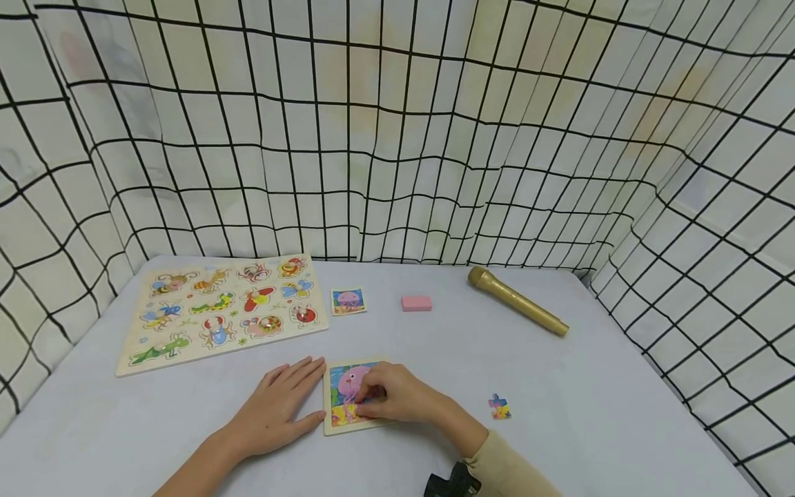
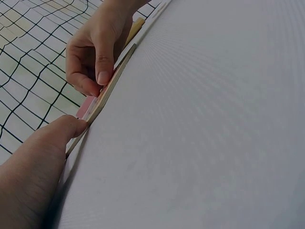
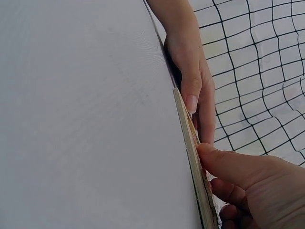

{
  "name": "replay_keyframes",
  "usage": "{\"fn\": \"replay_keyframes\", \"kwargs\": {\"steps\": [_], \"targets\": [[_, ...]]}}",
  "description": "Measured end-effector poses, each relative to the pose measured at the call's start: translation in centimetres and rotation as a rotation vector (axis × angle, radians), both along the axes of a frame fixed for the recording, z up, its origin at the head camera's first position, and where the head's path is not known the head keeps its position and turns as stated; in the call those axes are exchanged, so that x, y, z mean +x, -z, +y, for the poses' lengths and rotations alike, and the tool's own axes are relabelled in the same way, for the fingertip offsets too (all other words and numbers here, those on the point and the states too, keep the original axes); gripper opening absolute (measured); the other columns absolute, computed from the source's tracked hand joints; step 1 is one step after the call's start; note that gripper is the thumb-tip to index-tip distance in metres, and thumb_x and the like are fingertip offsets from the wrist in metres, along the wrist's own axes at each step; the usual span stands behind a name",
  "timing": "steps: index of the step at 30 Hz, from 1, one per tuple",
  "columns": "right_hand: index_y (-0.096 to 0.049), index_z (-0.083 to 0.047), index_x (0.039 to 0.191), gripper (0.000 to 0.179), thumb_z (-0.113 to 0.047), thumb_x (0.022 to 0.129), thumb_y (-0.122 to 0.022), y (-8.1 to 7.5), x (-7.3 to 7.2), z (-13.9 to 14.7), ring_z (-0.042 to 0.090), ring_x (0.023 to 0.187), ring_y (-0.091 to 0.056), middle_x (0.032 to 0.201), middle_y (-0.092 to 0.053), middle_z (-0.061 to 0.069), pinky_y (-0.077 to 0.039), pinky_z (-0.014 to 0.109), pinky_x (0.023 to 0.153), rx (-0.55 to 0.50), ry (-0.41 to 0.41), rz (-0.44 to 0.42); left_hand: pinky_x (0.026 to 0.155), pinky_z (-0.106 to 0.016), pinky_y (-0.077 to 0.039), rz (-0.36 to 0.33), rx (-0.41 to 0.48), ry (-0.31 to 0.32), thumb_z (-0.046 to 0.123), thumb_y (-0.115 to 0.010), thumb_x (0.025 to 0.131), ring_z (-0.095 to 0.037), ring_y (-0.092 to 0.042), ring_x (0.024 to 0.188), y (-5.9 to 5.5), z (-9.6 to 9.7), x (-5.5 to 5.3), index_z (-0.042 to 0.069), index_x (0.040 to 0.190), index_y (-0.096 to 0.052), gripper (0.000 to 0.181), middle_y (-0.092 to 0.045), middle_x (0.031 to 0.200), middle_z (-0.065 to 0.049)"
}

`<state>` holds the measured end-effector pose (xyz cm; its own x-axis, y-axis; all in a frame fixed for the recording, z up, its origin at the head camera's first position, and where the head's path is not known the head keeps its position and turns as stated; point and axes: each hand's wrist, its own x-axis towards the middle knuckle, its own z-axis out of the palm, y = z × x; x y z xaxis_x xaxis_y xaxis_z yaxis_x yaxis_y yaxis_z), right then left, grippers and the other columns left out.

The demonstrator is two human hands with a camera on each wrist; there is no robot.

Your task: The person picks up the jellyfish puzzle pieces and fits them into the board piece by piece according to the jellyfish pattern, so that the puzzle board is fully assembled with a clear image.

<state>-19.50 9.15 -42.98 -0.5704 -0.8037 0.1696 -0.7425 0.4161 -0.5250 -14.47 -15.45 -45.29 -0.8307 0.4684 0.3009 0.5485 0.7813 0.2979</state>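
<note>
A small square jigsaw puzzle board (image 1: 354, 427) with a pink cartoon pig picture lies in front of me. My left hand (image 1: 276, 411) rests flat on the table at its left side, fingers straight, thumb tip touching the board's edge. Over the right part of the picture my right hand (image 1: 400, 395) is bent, its thumb and forefinger pinching a puzzle piece at the lower middle; the hand hides most of that piece and the board's right side. A loose puzzle piece (image 1: 499, 407), blue, pink and yellow, lies to the right of the right hand.
At the back left lies a large wooden insect puzzle board (image 1: 232, 340). Beside it are a small picture card (image 1: 348, 301), a pink block (image 1: 416, 303) and a gold microphone-shaped stick (image 1: 518, 301). Black netting (image 1: 379, 159) over white cloth encloses the table's back and sides.
</note>
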Motion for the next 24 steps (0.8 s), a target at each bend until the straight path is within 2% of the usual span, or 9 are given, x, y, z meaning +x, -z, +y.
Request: {"fn": "replay_keyframes", "kwargs": {"steps": [15,24], "targets": [[-0.072,-0.014,0.086,0.009,-0.021,0.080,-0.071,0.13,-0.69,0.37,-0.002,0.072,-0.049,0.080,-0.059,-0.014,-0.042,0.011,0.063,-0.040,-0.083,-0.019,0.103,-0.049,-0.020,-0.014,0.001,-0.003,0.052,-0.051,0.087,-0.026,-0.030,0.132,0.11,0.04,0.05,0.007,0.139,-0.039,0.070,-0.037,0.143,-0.005],[-0.073,-0.014,0.086,0.010,-0.022,0.079,-0.072,0.39,-0.95,0.51,-0.002,0.070,-0.047,0.079,-0.057,-0.014,-0.041,0.009,0.061,-0.046,-0.092,0.024,0.103,-0.048,-0.020,-0.008,0.009,0.004,0.052,-0.052,0.087,-0.025,-0.030,0.132,0.23,-0.06,-0.05,0.007,0.139,-0.039,0.070,-0.037,0.143,-0.005]]}}
